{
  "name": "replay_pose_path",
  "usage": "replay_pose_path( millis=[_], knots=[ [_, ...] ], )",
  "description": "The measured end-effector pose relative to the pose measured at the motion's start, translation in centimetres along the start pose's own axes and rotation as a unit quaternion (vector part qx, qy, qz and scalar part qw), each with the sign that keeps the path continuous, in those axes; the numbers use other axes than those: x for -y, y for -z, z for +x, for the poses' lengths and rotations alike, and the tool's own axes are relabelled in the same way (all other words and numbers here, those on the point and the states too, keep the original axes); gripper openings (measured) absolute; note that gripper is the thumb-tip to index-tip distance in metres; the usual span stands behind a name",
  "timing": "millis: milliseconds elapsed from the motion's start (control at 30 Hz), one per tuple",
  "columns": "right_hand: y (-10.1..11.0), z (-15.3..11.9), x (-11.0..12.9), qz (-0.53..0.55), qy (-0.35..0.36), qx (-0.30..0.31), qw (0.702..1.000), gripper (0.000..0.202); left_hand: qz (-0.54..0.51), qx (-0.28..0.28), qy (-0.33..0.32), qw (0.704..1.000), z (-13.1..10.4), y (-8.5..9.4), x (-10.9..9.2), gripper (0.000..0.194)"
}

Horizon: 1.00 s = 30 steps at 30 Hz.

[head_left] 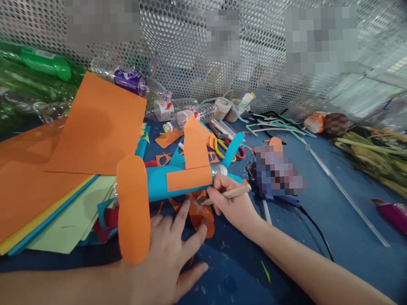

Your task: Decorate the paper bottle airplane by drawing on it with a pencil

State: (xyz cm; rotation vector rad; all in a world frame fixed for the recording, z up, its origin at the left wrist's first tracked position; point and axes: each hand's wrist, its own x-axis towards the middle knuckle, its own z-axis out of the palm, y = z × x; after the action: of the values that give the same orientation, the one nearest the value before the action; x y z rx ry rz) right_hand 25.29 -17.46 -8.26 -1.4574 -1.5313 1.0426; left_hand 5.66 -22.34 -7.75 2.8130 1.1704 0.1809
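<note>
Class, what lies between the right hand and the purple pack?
Between the right hand and the purple pack, the head view shows a short pale stick, a partly blurred blue tool with a black cable, then a long clear strip.

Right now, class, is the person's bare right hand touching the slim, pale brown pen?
Touching: the head view shows the right hand closed around the pen.
</note>
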Motion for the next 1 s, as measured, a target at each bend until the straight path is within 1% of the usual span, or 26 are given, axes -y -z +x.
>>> replay_pose_path(
  millis=[300, 467, 567, 633, 667, 733, 800, 900, 1000],
  knots=[
    [0.0, 0.0, 0.2, -0.002, 0.000, -0.006, 1.000, 0.025, -0.024, 0.003, 0.005, 1.000, 0.0, -0.3, -0.2, 0.045],
    [-0.1, 0.0, 0.8, -0.012, -0.010, -0.015, 1.000, 0.027, -0.038, 0.033, -0.003, 0.999, -0.1, -0.2, 0.2, 0.051],
    [0.0, -0.1, 1.1, 0.033, -0.021, -0.017, 0.999, 0.027, -0.042, 0.053, -0.006, 0.998, -0.1, 0.0, 0.4, 0.054],
    [0.1, -0.1, 1.4, 0.073, -0.031, -0.018, 0.997, 0.029, -0.047, 0.053, -0.005, 0.998, -0.2, 0.0, 0.4, 0.056],
    [0.2, -0.2, 1.5, 0.091, -0.046, -0.012, 0.995, 0.030, -0.049, 0.051, -0.008, 0.997, -0.3, -0.1, 0.4, 0.057],
    [0.5, -0.2, 1.6, 0.104, -0.075, 0.024, 0.991, 0.039, -0.053, 0.047, -0.010, 0.997, -0.3, -0.4, 0.4, 0.060],
    [0.7, -0.3, 1.7, 0.071, -0.090, 0.029, 0.993, 0.046, -0.054, 0.045, -0.013, 0.997, -0.4, -0.6, 0.4, 0.065],
    [1.1, -0.4, 1.6, 0.027, -0.063, 0.024, 0.997, 0.042, -0.045, 0.043, -0.015, 0.998, -0.3, -0.6, 0.4, 0.066],
    [1.2, -0.6, 1.4, -0.001, -0.042, 0.050, 0.998, 0.038, -0.031, 0.048, -0.023, 0.998, -0.2, -0.1, 0.5, 0.063]
  ],
)
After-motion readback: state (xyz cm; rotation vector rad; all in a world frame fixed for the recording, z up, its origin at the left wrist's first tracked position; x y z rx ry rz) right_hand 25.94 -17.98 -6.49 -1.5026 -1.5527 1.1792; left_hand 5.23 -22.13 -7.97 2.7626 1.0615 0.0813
